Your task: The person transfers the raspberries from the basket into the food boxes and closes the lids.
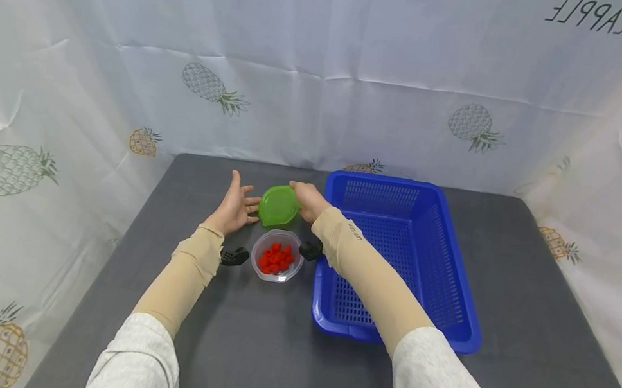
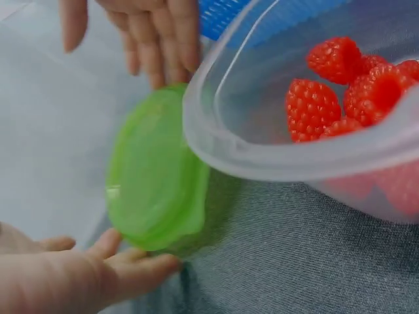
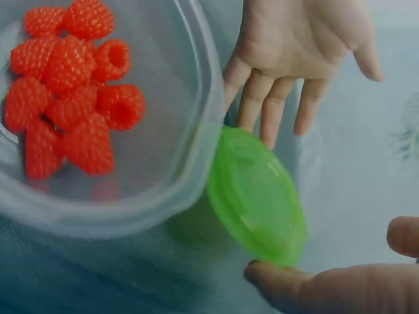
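Note:
Between my two hands a green lid point(image 1: 279, 206) is held up at a tilt, just beyond a clear plastic container point(image 1: 274, 277). My left hand point(image 1: 233, 209) touches the lid's left edge with its fingertips, fingers straight and thumb raised apart. At the opposite edge, my right hand point(image 1: 309, 200) touches the lid with extended fingers; in the right wrist view its thumb stands away from the lid point(image 3: 262, 196). Several red raspberries point(image 3: 69, 65) lie in the uncovered container. In the left wrist view both hands' fingertips meet the lid's rim point(image 2: 157, 170).
A blue plastic basket point(image 1: 453, 289) with slotted walls stands right of the container, under my right forearm. Black wrist cameras point(image 1: 234, 256) hang near the container on both sides. The dark grey table point(image 1: 244, 354) meets a white pineapple-print curtain point(image 1: 320, 117) at the back and sides.

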Tool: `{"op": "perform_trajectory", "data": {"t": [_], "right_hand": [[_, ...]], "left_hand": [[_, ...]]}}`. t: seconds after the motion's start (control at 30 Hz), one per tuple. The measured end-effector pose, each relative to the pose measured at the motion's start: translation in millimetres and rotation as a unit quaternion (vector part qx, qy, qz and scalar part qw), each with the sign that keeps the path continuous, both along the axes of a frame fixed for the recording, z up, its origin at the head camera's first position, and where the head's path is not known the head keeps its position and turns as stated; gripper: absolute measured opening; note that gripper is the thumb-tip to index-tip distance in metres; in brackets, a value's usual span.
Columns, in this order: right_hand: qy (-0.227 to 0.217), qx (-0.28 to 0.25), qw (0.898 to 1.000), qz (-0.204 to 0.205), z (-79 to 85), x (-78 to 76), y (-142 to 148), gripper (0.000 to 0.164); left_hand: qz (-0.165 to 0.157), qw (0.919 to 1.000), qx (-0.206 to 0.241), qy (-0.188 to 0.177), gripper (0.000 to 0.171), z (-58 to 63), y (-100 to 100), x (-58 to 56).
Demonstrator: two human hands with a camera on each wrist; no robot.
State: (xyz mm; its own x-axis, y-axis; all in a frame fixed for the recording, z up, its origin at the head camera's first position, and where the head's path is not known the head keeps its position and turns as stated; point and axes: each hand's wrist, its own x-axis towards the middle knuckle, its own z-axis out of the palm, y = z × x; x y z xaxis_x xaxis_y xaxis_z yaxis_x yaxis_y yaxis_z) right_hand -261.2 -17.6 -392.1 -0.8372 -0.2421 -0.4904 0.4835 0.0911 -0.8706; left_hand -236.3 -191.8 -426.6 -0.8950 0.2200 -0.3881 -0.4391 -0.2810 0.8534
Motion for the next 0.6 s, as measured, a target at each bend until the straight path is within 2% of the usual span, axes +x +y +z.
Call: {"op": "perform_trajectory", "data": {"t": [0.17,0.23,0.3,0.37,0.47,0.6], "right_hand": [[0.08,0.044,0.995,0.046,14.5,6.1,4,0.055],[0.097,0.051,0.992,0.058,19.9,10.8,8,0.06],[0.116,0.044,0.99,0.064,22.8,15.5,12,0.057],[0.139,0.048,0.987,0.071,23.1,20.3,19,0.054],[0.184,0.088,0.975,0.084,22.7,26.6,29,0.049],[0.222,0.128,0.962,0.098,23.5,33.7,36,0.042]], "left_hand": [[0.05,0.9978,0.03,0.031,0.084,6.3,-3,2.8],[0.046,0.9972,0.033,0.049,0.085,6.7,-4,5.0],[0.034,0.9964,0.028,0.071,0.084,6.4,-3,7.6],[0.022,0.9947,0.015,0.099,0.078,5.4,-1,11.0],[0.019,0.9896,-0.028,0.14,0.064,3.3,1,16.6],[0.034,0.9787,-0.093,0.18,0.055,0.1,1,26.3]]}}
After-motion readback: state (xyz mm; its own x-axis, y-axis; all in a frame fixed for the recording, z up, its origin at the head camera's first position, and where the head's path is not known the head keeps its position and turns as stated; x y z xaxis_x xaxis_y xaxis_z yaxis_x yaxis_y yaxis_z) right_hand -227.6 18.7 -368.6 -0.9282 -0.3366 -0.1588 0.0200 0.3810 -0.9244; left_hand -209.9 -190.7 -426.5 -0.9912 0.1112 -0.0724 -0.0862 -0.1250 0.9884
